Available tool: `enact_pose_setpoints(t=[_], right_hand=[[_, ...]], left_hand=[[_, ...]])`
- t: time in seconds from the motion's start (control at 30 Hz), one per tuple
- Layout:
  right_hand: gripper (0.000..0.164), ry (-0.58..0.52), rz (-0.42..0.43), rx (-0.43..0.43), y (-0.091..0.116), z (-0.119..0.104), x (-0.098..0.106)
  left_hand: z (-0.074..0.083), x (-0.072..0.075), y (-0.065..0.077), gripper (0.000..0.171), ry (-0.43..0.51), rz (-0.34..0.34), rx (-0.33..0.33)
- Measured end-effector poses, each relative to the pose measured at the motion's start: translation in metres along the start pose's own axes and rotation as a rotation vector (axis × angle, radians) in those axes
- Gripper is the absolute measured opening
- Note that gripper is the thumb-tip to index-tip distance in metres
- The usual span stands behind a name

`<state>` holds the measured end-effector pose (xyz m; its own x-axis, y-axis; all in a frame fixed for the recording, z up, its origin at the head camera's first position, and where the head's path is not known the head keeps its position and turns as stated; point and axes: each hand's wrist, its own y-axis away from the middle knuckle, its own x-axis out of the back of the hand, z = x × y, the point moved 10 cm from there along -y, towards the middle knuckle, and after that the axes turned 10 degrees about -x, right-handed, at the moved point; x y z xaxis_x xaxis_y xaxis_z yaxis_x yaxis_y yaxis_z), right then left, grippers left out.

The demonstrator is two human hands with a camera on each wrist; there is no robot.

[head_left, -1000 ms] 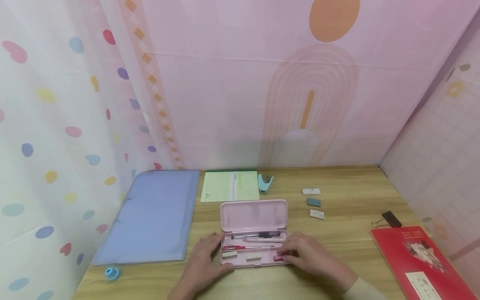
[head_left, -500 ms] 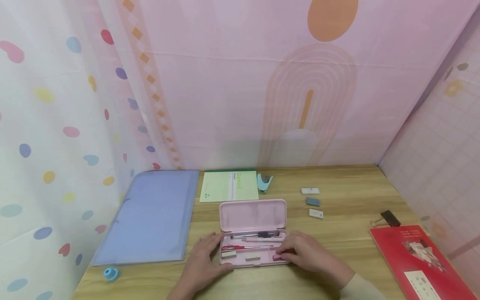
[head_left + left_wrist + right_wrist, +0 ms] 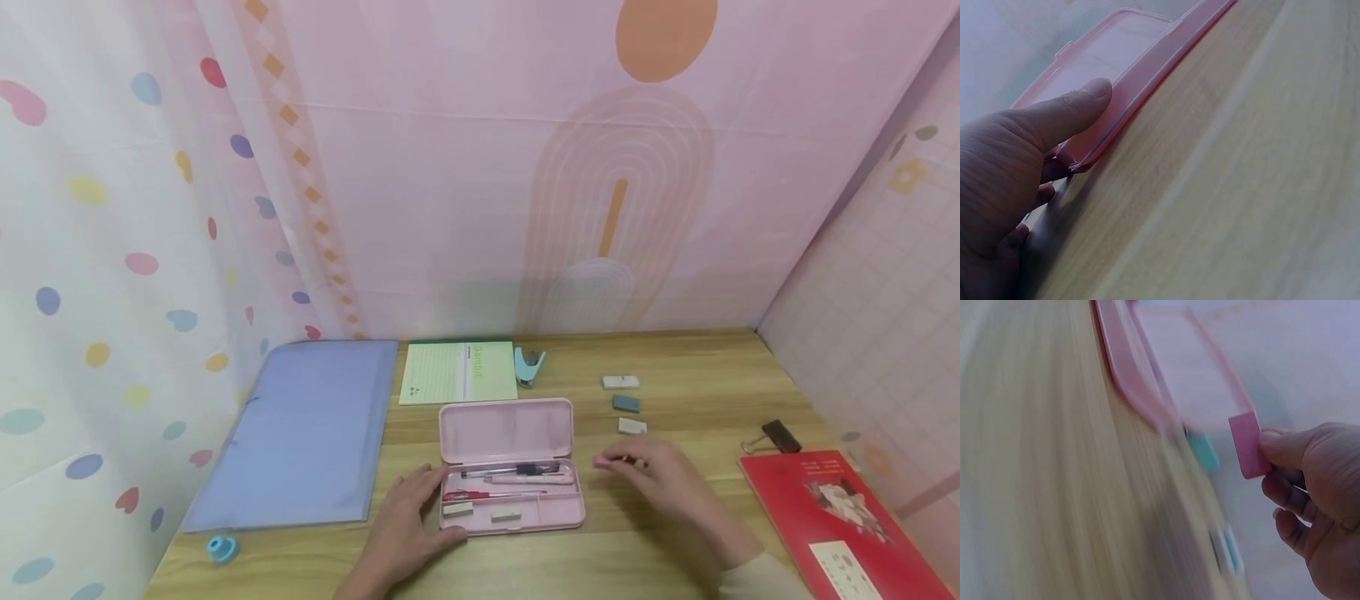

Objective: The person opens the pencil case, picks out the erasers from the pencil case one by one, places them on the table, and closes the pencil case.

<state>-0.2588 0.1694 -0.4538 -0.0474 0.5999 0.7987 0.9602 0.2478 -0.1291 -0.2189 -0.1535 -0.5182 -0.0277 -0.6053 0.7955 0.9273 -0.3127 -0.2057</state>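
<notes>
An open pink pencil case [image 3: 561, 510] lies on the table with its lid tipped back. My left hand [image 3: 405, 521] holds its left end, and in the left wrist view the thumb [image 3: 1079, 106] lies along the case's side with the other fingers round the corner. To the right of the case, my right hand [image 3: 663, 475] pinches a pink eraser [image 3: 1249, 445] between thumb and fingers, off the case. Inside the case are a red pen [image 3: 468, 496], a black-gripped pen [image 3: 536, 469], a pale pen [image 3: 525, 479] and two light erasers, one [image 3: 457, 509] left of the other [image 3: 506, 516].
A white eraser [image 3: 620, 382], a blue-grey eraser [image 3: 626, 403] and another white eraser [image 3: 632, 426] form a column at right. Behind the case are a green notebook [image 3: 442, 375] and blue stapler [image 3: 528, 367]. A blue folder [image 3: 300, 442] lies left, a red book [image 3: 840, 517] right.
My right hand has lifted the pink eraser out of the case's right front compartment and moved right and away from me. My left hand stays at the case.
</notes>
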Motion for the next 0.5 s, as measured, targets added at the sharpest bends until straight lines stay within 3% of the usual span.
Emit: enact_pose_setpoints(t=[0.2,0.5], right_hand=[[0.013,0.112,0.084,-0.104,-0.003,0.048,0.020],[0.010,0.148,0.100,-0.143,-0.009,0.063,0.019]], left_hand=[[-0.002,-0.001,0.000,0.101,-0.012,-0.005,-0.001],[-0.004,-0.002,-0.001,0.100,-0.024,-0.011,0.003]])
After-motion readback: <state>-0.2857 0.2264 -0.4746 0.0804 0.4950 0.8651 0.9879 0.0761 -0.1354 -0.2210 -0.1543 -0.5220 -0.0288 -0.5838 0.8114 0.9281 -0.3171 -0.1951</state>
